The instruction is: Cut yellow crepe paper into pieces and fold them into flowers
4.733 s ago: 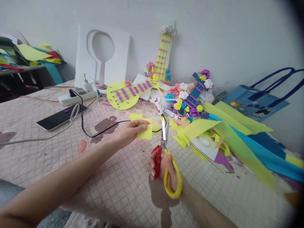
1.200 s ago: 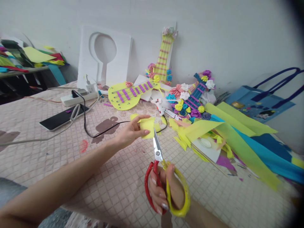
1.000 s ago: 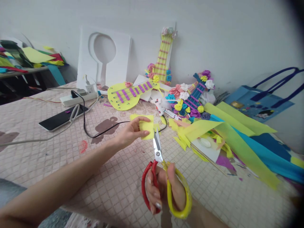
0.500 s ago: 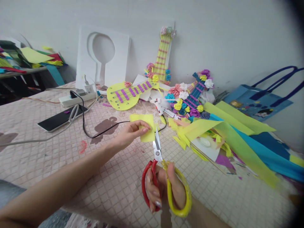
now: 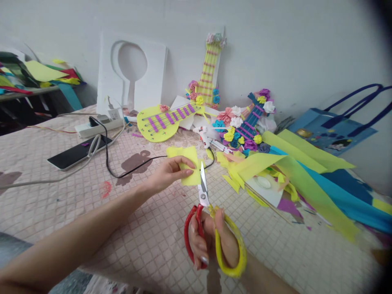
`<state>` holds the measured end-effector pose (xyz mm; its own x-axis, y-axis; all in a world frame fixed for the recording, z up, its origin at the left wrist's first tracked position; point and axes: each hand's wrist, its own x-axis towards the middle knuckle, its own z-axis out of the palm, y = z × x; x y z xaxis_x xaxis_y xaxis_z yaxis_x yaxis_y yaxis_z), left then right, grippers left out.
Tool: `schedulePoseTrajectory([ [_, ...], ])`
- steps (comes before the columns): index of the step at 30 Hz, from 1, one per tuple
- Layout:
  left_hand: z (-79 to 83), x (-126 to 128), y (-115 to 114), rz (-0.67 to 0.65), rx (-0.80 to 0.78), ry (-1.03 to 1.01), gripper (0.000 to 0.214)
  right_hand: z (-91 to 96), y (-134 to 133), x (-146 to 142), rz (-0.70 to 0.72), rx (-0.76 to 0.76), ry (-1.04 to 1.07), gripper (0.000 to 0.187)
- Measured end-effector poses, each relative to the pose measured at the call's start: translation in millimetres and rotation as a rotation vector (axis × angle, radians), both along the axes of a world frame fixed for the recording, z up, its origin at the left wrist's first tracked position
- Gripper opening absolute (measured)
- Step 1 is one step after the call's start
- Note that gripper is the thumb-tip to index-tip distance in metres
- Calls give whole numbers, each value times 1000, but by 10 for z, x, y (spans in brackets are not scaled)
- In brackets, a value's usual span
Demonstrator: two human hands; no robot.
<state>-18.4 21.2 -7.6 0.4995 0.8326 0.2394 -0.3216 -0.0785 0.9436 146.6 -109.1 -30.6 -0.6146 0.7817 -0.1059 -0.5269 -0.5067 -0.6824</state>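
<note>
A small yellow paper piece [image 5: 190, 178] is pinched between the thumb and fingers of my left hand [image 5: 167, 173], above the table. My right hand [image 5: 211, 234] has its fingers through the handles of a pair of scissors [image 5: 202, 196], one handle red and the other yellow. Nearly together, the blades point away from me and lie along the right edge of the paper. Whether they touch it I cannot tell. Behind my hands lies a white glue gun [image 5: 204, 138], its black cord passing behind the paper.
Yellow and blue paper strips [image 5: 306, 179] spread over the right side. Guitar-shaped crafts, one yellow [image 5: 163, 124] and one blue [image 5: 249, 126], sit at the back. A power strip [image 5: 98, 127], a black-faced phone [image 5: 76, 153] and loose cables lie left. A blue bag [image 5: 330, 130] stands far right.
The scissor blades have closed somewhat beside the paper's right edge. The paper in my left hand has tilted slightly and its lower edge sits a little lower.
</note>
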Motion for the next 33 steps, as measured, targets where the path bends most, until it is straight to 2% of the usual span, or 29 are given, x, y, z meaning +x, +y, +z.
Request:
schedulePoseTrajectory([
  [5, 23, -4, 5, 19, 10, 6, 15, -28, 6, 6, -37, 7, -43, 63],
  [13, 16, -33, 35, 2, 31, 16, 13, -208, -16, -1, -66, -67, -43, 64],
  [22, 91, -12, -35, -3, 76, 101, 13, 17, 7, 5, -47, 6, -39, 65],
  [33, 66, 3, -39, -32, 132, 133, 15, -4, 41, 30, -12, -19, -22, 66],
])
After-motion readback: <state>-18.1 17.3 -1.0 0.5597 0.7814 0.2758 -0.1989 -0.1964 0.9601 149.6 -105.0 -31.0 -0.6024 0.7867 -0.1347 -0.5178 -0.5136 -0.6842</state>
